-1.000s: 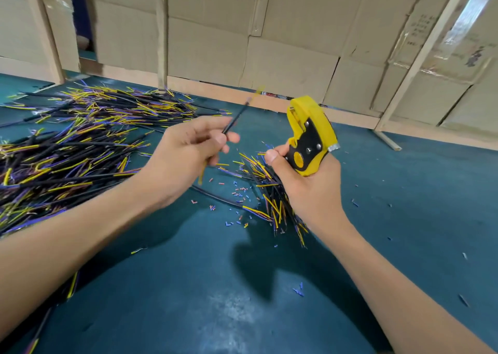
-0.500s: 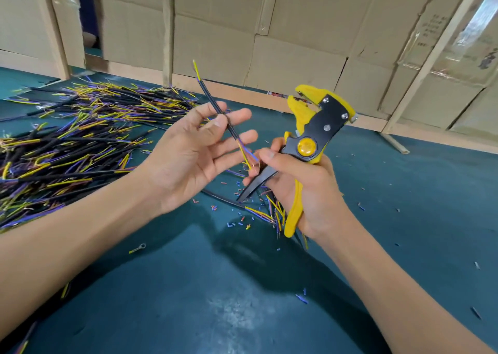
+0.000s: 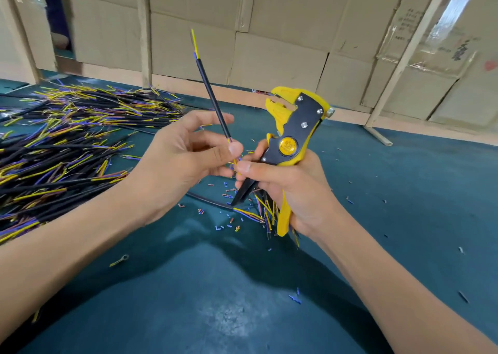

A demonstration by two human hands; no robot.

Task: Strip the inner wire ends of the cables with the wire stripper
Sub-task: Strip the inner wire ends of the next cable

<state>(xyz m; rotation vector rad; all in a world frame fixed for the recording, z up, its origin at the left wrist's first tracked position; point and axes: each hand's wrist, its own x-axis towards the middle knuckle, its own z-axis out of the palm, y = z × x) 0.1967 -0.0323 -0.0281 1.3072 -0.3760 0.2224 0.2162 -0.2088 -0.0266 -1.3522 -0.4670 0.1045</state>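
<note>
- The fingers (image 3: 215, 141) of the left hand (image 3: 177, 162) are loosely spread, and the thumb tip pinches the lower end of one black cable (image 3: 213, 95) against them; the cable rises tilted toward 11 o'clock, clear of the palm.
- The cable's upper end shows yellow and blue inner wires bared of the black jacket; its lower inner wires run down toward 5 o'clock to the right thumb.
- The right hand (image 3: 291, 189) grips one yellow-and-black wire stripper (image 3: 293, 135), fingers curled round the handles, its head pointing to 1 o'clock, just beside the left fingertips.
- Whether the right thumb touches the cable's lower wires cannot be told.
- One large pile of cables (image 3: 67, 143) lies at 9 o'clock of the hands on the green worktop (image 3: 404, 192); the cables are too many and too tangled to count.
- A smaller bunch of cables (image 3: 265, 213) lies under the right hand, mostly hidden by it and the stripper handles.
- Small insulation scraps (image 3: 223, 192), too many to count, dot the worktop below the hands.
- One small ring terminal (image 3: 120, 260) lies at 7 o'clock.
</note>
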